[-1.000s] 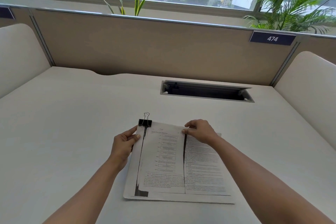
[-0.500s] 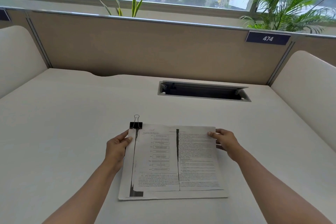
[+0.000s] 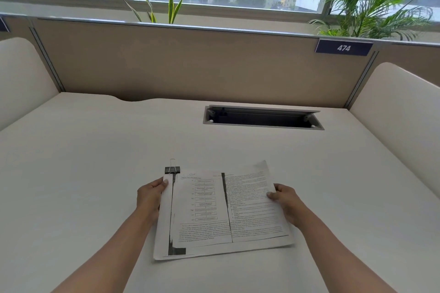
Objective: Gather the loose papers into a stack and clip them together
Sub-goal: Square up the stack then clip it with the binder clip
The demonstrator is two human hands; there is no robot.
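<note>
Now right hand (image 3: pixel 285 200) lower on papers (image 3: pixel 204 228).

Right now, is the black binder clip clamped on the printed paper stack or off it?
On: the black binder clip grips the far left corner of the printed paper stack, wire loop pointing away.

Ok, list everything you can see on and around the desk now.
paper stack: one, white with black print, mid desk.
binder clip: one, black, on the stack's far left corner.
desk: one, white.
cable hatch: one, grey, open, far right of desk.
partition: one, beige, behind desk.
number plate: one, dark blue, reads 474, on partition.
plants: two, green, behind partition.
left hand: holds the stack's left edge.
right hand: holds the stack's right edge.
</note>
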